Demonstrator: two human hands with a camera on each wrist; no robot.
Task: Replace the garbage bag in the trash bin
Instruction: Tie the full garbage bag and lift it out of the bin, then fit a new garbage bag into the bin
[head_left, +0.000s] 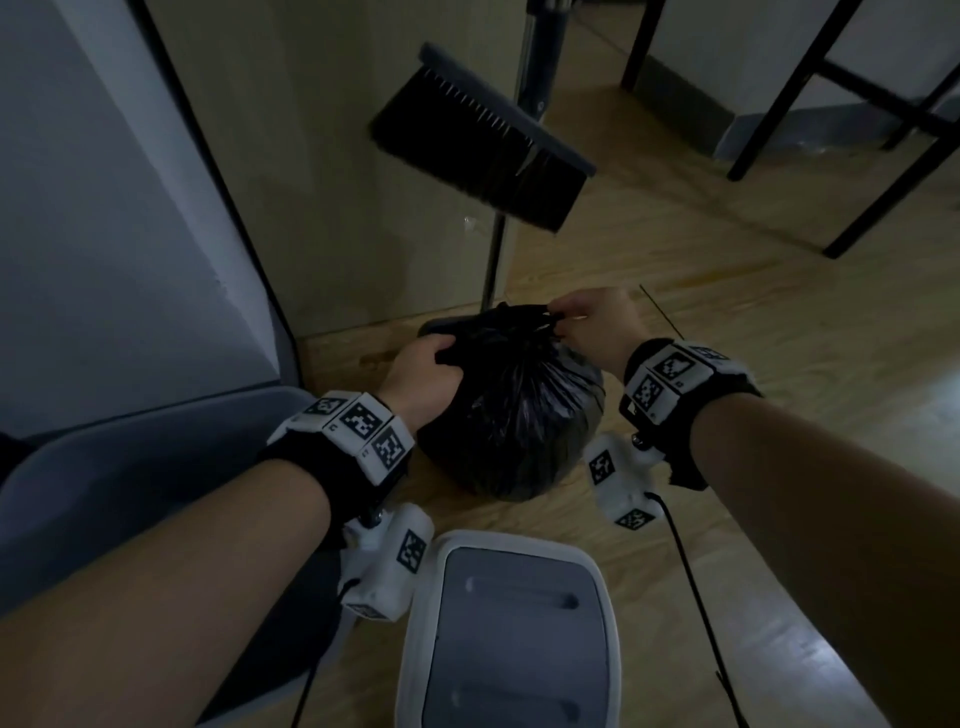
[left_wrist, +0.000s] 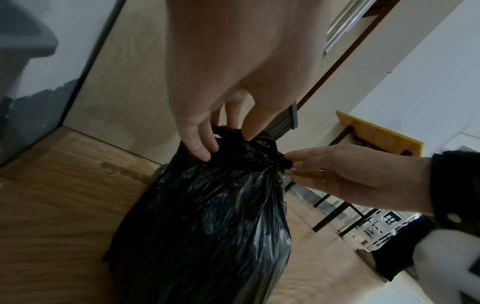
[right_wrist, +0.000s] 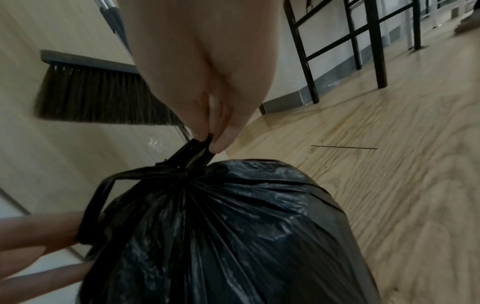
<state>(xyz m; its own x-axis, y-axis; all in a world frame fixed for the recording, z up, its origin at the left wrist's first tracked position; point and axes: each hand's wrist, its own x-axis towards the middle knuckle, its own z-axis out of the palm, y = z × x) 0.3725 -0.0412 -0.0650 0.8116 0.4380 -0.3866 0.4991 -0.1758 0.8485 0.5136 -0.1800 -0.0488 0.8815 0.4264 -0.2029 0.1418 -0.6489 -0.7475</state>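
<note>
The full black garbage bag, judged soft, slippery and fairly heavy, was gripped at its gathered neck by the left hand while a handle loop was pinched by the right hand, the knot seeming the surest hold.

Garbage bag on floor, trash bin before it, broom behind, hands at its top

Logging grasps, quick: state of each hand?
Left hand: grips the garbage bag neck.
Right hand: pinches the bag's tie strip.
</note>
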